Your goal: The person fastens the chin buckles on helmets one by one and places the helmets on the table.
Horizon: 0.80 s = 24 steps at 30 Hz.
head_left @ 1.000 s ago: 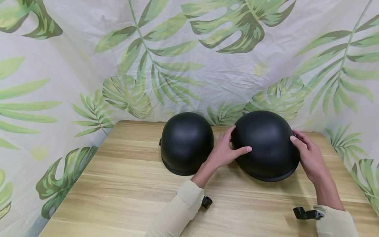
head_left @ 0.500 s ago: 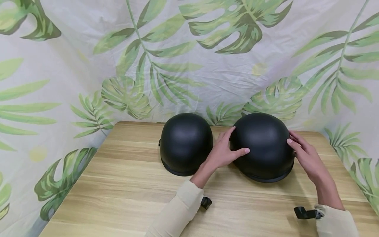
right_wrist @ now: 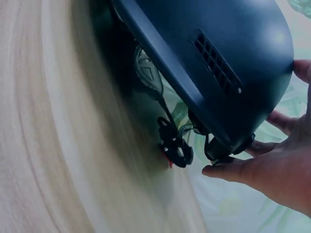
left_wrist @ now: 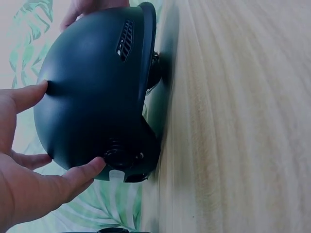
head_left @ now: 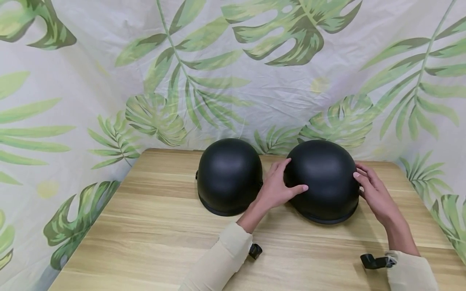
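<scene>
A matte black helmet (head_left: 320, 182) is held between both hands at the right of the table. On its left side, the left hand (head_left: 274, 188) grips it with thumb and fingers spread over the shell. The right hand (head_left: 376, 196) holds the opposite side, some fingers hidden behind it. A slotted vent (right_wrist: 214, 60) and a dark strap with a black buckle (right_wrist: 177, 150) show in the right wrist view, where the rim stands off the tabletop. In the left wrist view, fingertips (left_wrist: 97, 165) lie beside a round side fitting (left_wrist: 119, 158).
A second black helmet (head_left: 229, 176) sits dome up just left of the left forearm. Both rest over a wood-grain table (head_left: 153, 226). A leaf-print cloth (head_left: 218, 60) hangs behind and along the sides. Black camera mounts (head_left: 375, 262) stick out from the sleeves.
The right-hand helmet has moved slightly left and lower, mostly in the first half second. The right hand has moved left with it. The other helmet stays in place.
</scene>
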Available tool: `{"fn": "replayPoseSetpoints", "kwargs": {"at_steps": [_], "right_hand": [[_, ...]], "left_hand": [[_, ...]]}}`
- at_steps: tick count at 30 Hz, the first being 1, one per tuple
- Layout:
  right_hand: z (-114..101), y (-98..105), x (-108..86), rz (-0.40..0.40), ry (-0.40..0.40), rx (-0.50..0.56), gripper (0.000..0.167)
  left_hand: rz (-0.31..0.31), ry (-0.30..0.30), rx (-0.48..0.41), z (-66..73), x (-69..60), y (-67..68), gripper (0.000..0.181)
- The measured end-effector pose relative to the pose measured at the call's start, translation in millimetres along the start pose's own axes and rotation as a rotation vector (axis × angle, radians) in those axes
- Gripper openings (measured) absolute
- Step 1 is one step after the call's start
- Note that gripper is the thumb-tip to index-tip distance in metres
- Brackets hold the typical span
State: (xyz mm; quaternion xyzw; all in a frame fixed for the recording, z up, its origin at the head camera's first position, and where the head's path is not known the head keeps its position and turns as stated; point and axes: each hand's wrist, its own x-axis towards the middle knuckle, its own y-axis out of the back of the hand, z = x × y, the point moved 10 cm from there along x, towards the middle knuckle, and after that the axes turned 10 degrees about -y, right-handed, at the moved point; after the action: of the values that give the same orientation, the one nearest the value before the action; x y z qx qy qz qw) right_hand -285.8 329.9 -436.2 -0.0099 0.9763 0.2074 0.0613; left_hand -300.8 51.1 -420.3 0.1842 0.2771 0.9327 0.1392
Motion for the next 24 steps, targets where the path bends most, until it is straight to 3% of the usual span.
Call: {"fn": "replayPoseSetpoints", "kwargs": {"at_steps": [7,13,24], "right_hand": [[6.6,-3.2,1.0,-0.044,0.003,-0.023,0.069],[5.3,-3.4,3.9,-0.035,-0.006,0.001,0.068],[-13.5,10.0,-9.1,0.099,0.049,-0.023,0.062]], "left_hand": [[-0.017,-0.02,0.03,0.5,0.0,-1.6,0.088],[-0.022,-0.026,0.02,-0.6,1.0,-2.6,0.088],[0.005,-0.048,-0.097,0.2,0.9,-6.3,0.089]]}}
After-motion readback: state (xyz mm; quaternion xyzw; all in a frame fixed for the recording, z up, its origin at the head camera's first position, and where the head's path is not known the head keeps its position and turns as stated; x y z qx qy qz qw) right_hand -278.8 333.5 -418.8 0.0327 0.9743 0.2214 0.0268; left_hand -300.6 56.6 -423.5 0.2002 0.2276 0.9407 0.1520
